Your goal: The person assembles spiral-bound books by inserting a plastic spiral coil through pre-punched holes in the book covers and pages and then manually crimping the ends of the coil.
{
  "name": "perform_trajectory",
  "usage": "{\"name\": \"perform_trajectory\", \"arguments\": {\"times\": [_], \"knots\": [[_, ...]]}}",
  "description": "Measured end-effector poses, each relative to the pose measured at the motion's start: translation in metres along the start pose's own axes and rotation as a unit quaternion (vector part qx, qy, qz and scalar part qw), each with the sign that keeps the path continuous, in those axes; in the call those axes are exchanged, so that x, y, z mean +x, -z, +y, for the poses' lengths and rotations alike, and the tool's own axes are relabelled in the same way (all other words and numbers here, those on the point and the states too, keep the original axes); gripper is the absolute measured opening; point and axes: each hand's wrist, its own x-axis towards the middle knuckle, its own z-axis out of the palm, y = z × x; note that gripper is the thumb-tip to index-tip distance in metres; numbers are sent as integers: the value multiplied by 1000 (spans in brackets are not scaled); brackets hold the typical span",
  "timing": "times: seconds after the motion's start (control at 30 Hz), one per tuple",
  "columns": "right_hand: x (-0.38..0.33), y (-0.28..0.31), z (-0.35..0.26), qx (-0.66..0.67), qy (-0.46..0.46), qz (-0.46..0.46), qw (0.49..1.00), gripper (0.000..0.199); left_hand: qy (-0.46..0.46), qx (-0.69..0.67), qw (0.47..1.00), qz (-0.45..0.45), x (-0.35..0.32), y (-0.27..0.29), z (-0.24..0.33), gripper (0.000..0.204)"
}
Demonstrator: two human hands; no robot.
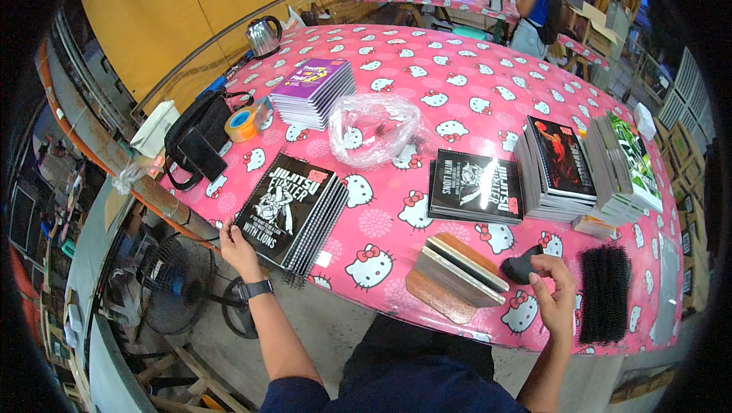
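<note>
My left hand (pixel 239 251), with a watch on the wrist, rests at the near left edge of a stack of black spiral-bound notebooks (pixel 284 211), fingers apart and not gripping. On the right, my right hand (pixel 555 289) hangs over the table edge with curled fingers, thumb apart from them and nothing visible between. Just left of its fingertips lies a small black rounded object (pixel 520 267) whose kind I cannot make out. A wood-and-metal jig with raised ridges (pixel 457 277) sits by the near edge. Beyond it is a shorter stack of black notebooks (pixel 476 184).
Black coil bindings (pixel 604 295) lie at right, below stacks of red-black books (pixel 562 158) and green-white books (pixel 629 161). Purple books (pixel 313 89), a clear plastic bag (pixel 374 129), tape (pixel 244 123), a black bag (pixel 200 142) and a kettle (pixel 264 37) stand farther back. A person (pixel 536 5) sits beyond.
</note>
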Motion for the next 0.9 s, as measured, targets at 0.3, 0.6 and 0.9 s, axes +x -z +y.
{"name": "perform_trajectory", "arguments": {"times": [0.3,0.6,0.9], "knots": [[-14,10,8,-13,-14,20,1000,19,-230,139,960,83,-3,3,60,42],[-34,11,-5,12,-15,45,999,20,-38,-71,830,-552,-152,-221,162,46],[-46,13,7,5,-54,72,996,18,-79,-138,875,-457,-133,-192,177,30]]}}
